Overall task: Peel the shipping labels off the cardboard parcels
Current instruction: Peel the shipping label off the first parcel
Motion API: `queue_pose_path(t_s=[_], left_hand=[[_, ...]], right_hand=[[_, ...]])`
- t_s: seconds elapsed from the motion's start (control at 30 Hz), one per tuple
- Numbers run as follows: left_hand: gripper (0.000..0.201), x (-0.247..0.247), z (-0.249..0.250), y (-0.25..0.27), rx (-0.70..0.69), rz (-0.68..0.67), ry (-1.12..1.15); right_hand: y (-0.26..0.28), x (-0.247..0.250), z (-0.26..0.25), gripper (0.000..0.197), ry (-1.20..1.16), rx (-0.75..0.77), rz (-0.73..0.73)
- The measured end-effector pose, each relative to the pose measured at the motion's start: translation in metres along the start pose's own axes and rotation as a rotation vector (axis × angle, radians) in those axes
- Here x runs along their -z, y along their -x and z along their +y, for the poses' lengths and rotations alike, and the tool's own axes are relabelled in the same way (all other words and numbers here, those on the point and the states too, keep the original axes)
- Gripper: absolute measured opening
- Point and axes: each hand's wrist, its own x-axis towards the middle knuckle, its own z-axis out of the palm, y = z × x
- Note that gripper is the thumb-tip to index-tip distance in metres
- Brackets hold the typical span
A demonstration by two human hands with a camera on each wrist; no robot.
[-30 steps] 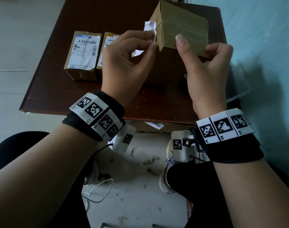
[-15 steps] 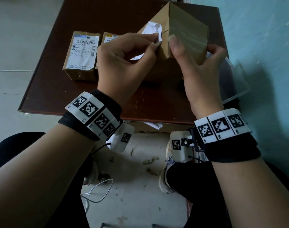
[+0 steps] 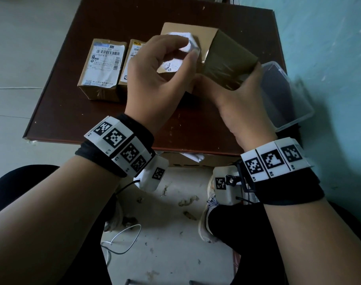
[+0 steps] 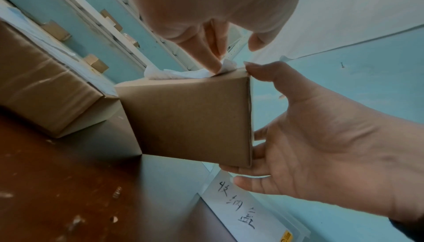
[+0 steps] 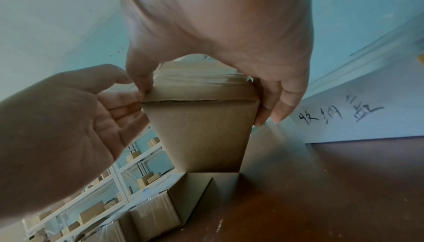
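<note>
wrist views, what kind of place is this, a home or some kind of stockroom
Likely a parcel stockroom or small warehouse: metal shelving stocked with cardboard boxes lines the blue wall, and labelled parcels wait on the brown table. A lidded storage bin stands beside it.

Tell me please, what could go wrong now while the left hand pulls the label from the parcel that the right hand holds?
1. The shipping label is already crumpled where the left hand pinches it, so it may tear and leave pieces on the held parcel.
2. The right hand holds this parcel tilted on one edge on the table; a hard pull could make it slip or twist.
</note>
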Motion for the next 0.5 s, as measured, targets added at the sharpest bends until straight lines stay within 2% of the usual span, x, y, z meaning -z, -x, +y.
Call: queue_pose_path(t_s=[0.2,0.37,0.5], left_hand=[[0.030,-0.0030,0.0022,0.0001,0.069,-0.036,0.018],[0.034,-0.0018,-0.0027,-0.0025,0.258,-0.119,0.059],[0.027,-0.0029,-0.0050,-0.0039,0.378,-0.131,0.120]], right_hand=[[0.0014,-0.0009,-0.0009,0.112,-0.033,0.035,0.058],[-0.0005,-0.0005,0.0001,0.118,0.017,0.105,0.101],[-0.0027,-0.0003,0.0046,0.123,0.093,0.139,0.100]])
